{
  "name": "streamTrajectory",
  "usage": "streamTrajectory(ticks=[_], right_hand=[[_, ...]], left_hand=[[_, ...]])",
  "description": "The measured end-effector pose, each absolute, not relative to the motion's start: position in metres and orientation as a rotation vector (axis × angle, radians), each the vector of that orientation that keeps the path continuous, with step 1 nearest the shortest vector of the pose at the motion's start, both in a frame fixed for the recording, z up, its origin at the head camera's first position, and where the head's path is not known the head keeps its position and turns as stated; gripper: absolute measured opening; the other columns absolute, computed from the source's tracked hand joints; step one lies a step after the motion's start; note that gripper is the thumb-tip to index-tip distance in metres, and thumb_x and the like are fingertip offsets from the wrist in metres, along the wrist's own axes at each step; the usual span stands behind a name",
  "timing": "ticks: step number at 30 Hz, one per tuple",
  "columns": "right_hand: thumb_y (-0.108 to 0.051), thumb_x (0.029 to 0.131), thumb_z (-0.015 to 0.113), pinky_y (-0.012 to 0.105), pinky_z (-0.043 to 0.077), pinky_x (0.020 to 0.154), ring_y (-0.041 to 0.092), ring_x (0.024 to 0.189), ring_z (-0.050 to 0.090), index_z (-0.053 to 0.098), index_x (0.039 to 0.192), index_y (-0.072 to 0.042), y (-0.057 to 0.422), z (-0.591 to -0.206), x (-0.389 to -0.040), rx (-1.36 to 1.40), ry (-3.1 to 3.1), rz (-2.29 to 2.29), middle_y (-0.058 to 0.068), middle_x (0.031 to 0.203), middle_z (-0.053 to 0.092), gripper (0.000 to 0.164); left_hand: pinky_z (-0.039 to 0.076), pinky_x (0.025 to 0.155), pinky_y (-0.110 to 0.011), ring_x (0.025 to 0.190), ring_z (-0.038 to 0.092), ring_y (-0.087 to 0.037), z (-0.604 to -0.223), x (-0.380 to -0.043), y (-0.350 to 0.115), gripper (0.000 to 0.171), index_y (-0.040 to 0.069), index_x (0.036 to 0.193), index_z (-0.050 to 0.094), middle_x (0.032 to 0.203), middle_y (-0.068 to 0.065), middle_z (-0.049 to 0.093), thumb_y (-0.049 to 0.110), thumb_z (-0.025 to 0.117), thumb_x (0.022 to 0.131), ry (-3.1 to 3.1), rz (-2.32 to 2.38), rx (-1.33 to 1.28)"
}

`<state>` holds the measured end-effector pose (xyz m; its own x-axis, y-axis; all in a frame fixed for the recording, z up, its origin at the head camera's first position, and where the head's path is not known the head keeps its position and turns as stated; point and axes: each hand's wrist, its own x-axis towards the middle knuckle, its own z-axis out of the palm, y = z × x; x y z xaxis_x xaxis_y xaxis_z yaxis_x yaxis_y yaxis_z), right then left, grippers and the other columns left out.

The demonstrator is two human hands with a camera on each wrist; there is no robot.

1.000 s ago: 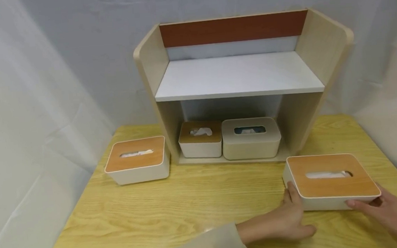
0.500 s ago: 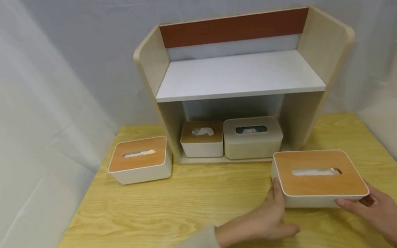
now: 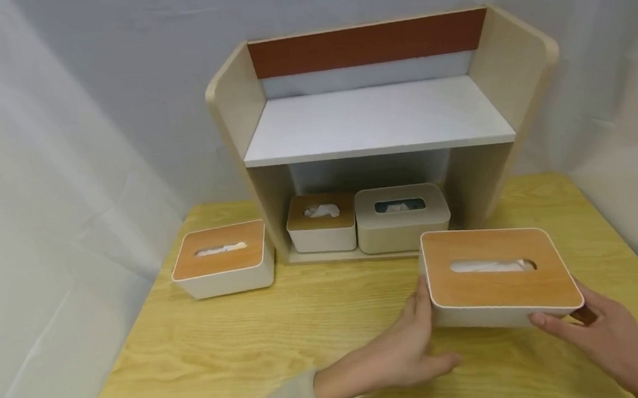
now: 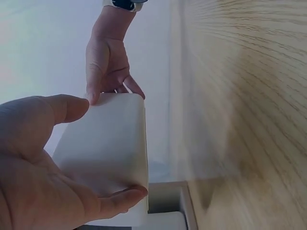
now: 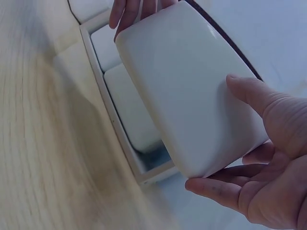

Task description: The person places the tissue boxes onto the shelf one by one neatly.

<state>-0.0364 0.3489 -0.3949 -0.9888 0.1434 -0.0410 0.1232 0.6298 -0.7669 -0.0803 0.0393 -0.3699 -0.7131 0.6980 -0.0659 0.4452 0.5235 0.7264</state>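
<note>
A white tissue box (image 3: 489, 292) with an orange wood-look lid stands between both hands, close over the right part of the table. My left hand (image 3: 390, 353) rests its fairly straight fingers along the box's left end, with the thumb pointing away from it. At the right end, my right hand (image 3: 604, 326) grips the near corner. Its thumb presses the front wall while the fingers bend round the end, as the right wrist view shows. White tissue shows in the lid's slot. The right wrist view has the box's plain white front wall (image 5: 177, 81) between the hands.
A two-tier shelf unit (image 3: 374, 119) stands at the back. On its lower level sit a small brown-lidded tissue box (image 3: 322, 236) and a cream tissue box (image 3: 403, 236). Another orange-lidded tissue box (image 3: 224, 278) is left of the unit on the wooden table (image 3: 224, 350).
Both hands have brought the orange-lidded tissue box leftward and a little farther back, toward the shelf unit. Its lid now overlaps the unit's lower right corner in view. The other boxes stay in place.
</note>
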Motion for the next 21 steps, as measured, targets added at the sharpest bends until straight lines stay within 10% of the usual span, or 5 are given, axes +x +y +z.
streamTrajectory(ticks=[11,21], right_hand=[[-0.028,0.086,0.079,0.018,0.052,0.059,-0.01,0.082,0.062,0.037,0.154,-0.013,0.329,-0.382,-0.012,-0.242,-2.717,1.224,-0.003,0.115,0.068,0.081],[-0.018,0.084,0.081,0.019,0.055,0.058,-0.006,0.077,0.066,0.049,0.144,0.001,0.317,-0.362,-0.008,-0.223,-2.624,1.312,-0.036,0.098,0.059,0.07]], left_hand=[[0.032,0.114,-0.039,0.146,0.028,-0.03,-0.349,-0.065,0.02,0.109,0.012,0.158,-0.015,0.161,-0.023,0.016,0.038,0.068,0.093,2.556,1.033,0.967],[0.034,0.113,-0.04,0.144,0.032,-0.027,-0.329,-0.058,0.008,0.106,0.017,0.157,-0.019,0.161,-0.019,0.019,0.035,0.065,0.095,2.619,1.066,1.061]])
